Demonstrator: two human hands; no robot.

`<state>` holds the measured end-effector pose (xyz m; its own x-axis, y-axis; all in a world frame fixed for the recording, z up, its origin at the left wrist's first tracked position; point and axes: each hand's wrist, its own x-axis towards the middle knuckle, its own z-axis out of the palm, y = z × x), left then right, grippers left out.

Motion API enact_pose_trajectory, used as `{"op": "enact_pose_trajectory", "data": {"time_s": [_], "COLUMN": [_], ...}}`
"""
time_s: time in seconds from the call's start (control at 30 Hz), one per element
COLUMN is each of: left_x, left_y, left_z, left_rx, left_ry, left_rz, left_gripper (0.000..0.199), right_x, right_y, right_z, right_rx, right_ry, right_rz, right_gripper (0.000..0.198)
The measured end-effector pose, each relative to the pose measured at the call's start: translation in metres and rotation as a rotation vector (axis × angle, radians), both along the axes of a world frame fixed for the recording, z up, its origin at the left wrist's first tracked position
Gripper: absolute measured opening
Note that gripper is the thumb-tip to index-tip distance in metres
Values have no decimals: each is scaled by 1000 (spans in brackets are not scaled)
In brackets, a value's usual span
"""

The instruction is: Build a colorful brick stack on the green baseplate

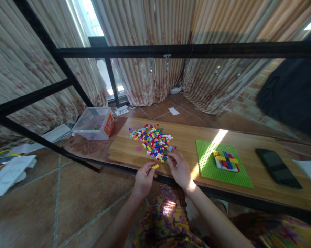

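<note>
My left hand (144, 177) is closed on a yellow toy brick (155, 166), pinched between thumb and fingers just above the table's front edge. Against the near right side of a heap of mixed small toy bricks (155, 139) rests my right hand (179, 168). Its fingers are bent together at the bricks; whether they hold one is hidden. To the right of that hand lies a green baseplate (204, 162), bearing a low, layered build (226, 161) of red, yellow, blue and white bricks.
The bricks lie on a wooden board (186, 134) on a long narrow table. A clear plastic bin (92, 124) with a few pieces inside stands at the left end. A black phone (278, 167) lies right of the baseplate. A black metal frame bar (135, 51) crosses behind.
</note>
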<state>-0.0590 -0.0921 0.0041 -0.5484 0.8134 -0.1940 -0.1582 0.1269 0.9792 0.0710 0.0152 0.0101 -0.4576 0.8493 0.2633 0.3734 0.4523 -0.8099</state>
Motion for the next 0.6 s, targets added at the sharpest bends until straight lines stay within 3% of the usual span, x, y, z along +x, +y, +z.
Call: {"op": "enact_pose_trajectory", "data": {"time_s": [0.13,0.27,0.47,0.6], "left_x": [9,7,-38,-59], "left_y": [0,4,30,57], "left_z": [-1,5,25,28], "left_rx": [63,42,-121,-300], "left_ry": [85,257,941,1233], "left_rz": [-124,-195,-47,-95], "left_gripper": [36,35,28,36], "right_x": [-2,-1,18,28], "right_y": [-22,-29,-18,-19], "right_z": [7,4,2,3], "right_rx": [-243,-515,-856,-963], "right_ry": [76,290,571,651], "right_rz": [146,81,-106,-128], "right_gripper": [27,24,37,38]}}
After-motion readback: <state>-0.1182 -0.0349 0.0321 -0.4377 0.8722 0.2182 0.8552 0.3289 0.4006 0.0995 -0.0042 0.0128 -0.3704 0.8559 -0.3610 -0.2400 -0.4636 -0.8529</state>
